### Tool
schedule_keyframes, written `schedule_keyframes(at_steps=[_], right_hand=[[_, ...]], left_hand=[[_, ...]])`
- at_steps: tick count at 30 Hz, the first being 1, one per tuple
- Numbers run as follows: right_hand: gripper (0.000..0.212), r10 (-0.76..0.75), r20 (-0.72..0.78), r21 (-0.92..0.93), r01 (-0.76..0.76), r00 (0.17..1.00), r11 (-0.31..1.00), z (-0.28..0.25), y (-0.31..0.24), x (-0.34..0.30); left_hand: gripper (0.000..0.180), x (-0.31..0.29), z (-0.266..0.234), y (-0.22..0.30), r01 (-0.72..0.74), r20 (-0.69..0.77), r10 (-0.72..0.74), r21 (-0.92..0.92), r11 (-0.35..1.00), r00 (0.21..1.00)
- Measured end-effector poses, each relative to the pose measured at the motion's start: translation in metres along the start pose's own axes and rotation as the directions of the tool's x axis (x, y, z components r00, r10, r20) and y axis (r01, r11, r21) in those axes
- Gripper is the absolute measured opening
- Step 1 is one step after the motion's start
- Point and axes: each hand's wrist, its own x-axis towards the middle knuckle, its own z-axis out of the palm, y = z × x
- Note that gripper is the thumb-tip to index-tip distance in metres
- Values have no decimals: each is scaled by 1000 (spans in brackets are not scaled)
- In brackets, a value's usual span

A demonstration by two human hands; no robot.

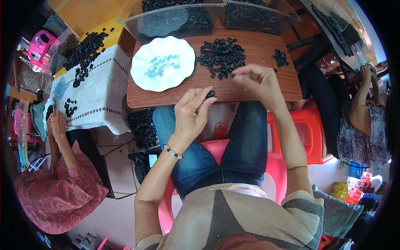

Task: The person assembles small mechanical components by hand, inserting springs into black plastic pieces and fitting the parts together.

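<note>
My left hand (192, 110), wearing a beaded bracelet, is closed with thumb and fingers pinching a small black plastic part (211, 94) at the table's near edge. To its right, my right hand (259, 83) is raised over the table with thumb and fingertips together. Something small and dark shows at those fingertips, too small to name. Just beyond them lies a heap of black plastic parts (221, 56). A white scalloped plate (141, 79) at the left holds many tiny bluish, shiny pieces (163, 66). A smaller cluster of black parts (280, 58) sits near the table's right edge.
Clear plastic bins (171, 25) of black parts stand along the far edge of the brown wooden table (143, 98). On the left, another person's hands (57, 125) work at a cloth-covered table (112, 79). A second person sits at the right beside a red stool (310, 133).
</note>
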Motion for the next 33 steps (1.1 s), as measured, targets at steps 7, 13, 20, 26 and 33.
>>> schedule_keyframes(at_steps=[7, 13, 20, 26, 33], right_hand=[[16, -30, 70, 77, 25, 997, 997, 31, -19, -32], [17, -17, 93, -116, 27, 996, 993, 33, -21, -33], [13, -87, 78, -174, 100, 993, 980, 36, -19, -34], [11, -142, 88, -206, 157, 986, 966, 35, -23, -35], [14, -59, 97, -124, 71, 994, 990, 36, -22, -35]], left_hand=[[32, 0, 2, 4, -59, -2, 59, -26, 998, 998], [36, -3, 0, 5, -119, 30, 119, 1, 993, 992], [32, -4, 2, 4, -116, 50, 116, 7, 993, 992], [31, -5, 5, 4, -137, 13, 137, 8, 990, 990], [30, -6, 5, 3, -158, 19, 158, 28, 987, 987]])
